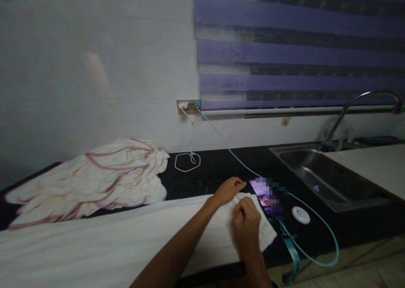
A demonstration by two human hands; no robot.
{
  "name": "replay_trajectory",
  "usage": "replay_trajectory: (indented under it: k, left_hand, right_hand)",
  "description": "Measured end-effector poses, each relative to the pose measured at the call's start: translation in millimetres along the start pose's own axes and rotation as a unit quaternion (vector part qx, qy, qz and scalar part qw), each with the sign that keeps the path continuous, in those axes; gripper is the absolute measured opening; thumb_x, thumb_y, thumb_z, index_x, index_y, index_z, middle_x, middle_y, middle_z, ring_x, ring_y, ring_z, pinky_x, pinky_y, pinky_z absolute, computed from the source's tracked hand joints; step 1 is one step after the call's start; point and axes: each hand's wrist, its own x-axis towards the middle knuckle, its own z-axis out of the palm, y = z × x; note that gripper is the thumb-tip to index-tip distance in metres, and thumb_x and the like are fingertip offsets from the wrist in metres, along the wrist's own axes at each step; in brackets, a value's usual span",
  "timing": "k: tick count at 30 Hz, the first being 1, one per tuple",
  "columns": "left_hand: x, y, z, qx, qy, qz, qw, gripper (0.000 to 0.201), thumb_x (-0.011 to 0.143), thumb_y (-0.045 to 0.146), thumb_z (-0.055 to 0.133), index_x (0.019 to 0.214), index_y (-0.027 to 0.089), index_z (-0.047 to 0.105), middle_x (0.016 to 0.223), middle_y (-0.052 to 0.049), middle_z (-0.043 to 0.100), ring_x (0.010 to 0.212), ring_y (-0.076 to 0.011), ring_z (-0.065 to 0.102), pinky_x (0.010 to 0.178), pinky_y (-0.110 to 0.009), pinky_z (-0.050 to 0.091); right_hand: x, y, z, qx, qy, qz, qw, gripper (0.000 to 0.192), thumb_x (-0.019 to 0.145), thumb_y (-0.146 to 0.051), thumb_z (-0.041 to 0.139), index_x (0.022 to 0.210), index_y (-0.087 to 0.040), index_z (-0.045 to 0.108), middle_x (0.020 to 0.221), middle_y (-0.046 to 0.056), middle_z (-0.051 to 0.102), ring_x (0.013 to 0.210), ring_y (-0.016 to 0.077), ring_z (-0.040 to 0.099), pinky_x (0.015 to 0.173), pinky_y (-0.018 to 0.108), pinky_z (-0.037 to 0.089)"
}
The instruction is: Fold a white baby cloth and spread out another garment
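Both hands rest on the white cloth [158, 237] spread along the black table [221, 169]: the left hand [229, 190] lies curled on its far edge, the right hand [247, 226] pinches a fold, beside a lit phone [264, 195].

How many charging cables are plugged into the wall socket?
2. A white cable hangs down and coils on the black counter; a teal cable runs right, toward the phone.
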Motion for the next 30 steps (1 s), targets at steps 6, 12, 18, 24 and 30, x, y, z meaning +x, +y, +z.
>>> replay_trajectory:
  k: [6,12,18,24,30]
  left_hand:
    - [-13.6,8.8,6.9,0.093,-0.011,0.03,0.995,0.056,0.101,0.063,0.039,0.094,0.019,0.072,0.099,-0.009,0.07,0.095,-0.0231,0.064,0.083,-0.034,0.047]
    - [-25.7,30.6,30.6,0.185,-0.013,0.018,0.982,0.054,0.106,0.053,0.028,0.102,0.016,0.067,0.103,-0.015,0.071,0.101,-0.0297,0.068,0.086,-0.04,0.049]
    - [-21.9,22.6,31.8,-0.064,0.041,-0.011,0.997,0.048,0.108,0.046,0.023,0.102,0.019,0.062,0.083,-0.007,0.067,0.079,-0.0211,0.065,0.078,-0.034,0.047]
    - [-21.0,16.4,23.1,-0.189,0.068,-0.016,0.98,0.055,0.105,0.058,0.031,0.101,0.016,0.066,0.097,-0.01,0.07,0.094,-0.0229,0.061,0.085,-0.036,0.051]
    - [-28.0,23.6,19.1,-0.329,0.059,-0.048,0.941,0.054,0.099,0.065,0.043,0.103,0.017,0.066,0.112,-0.013,0.068,0.11,-0.0266,0.058,0.095,-0.037,0.049]
  right_hand:
    - [5.0,-16.7,-16.2,-0.016,0.036,0.012,0.999,0.025,0.092,-0.008,0.038,0.076,-0.023,0.051,0.075,0.001,0.054,0.076,0.0184,0.053,0.073,0.031,0.041]
    - [-35.8,-11.9,-78.1,-0.158,0.029,0.154,0.975,0.031,0.098,-0.046,0.05,0.108,-0.02,0.062,0.104,0.011,0.064,0.092,0.026,0.062,0.082,0.039,0.049]
    - [-62.1,27.5,-115.5,-0.218,-0.087,0.311,0.921,0.077,0.082,-0.074,0.06,0.128,-0.012,0.058,0.119,0.02,0.065,0.091,0.0315,0.067,0.08,0.044,0.052]
    - [-39.9,6.9,-103.0,-0.245,-0.119,0.308,0.912,0.076,0.089,-0.073,0.052,0.134,-0.011,0.057,0.11,0.018,0.069,0.099,0.0344,0.068,0.082,0.043,0.05]
    - [-30.9,2.1,-96.3,-0.161,-0.105,0.286,0.939,0.041,0.086,-0.062,0.063,0.096,-0.022,0.067,0.09,0.008,0.07,0.082,0.0272,0.067,0.076,0.038,0.05]
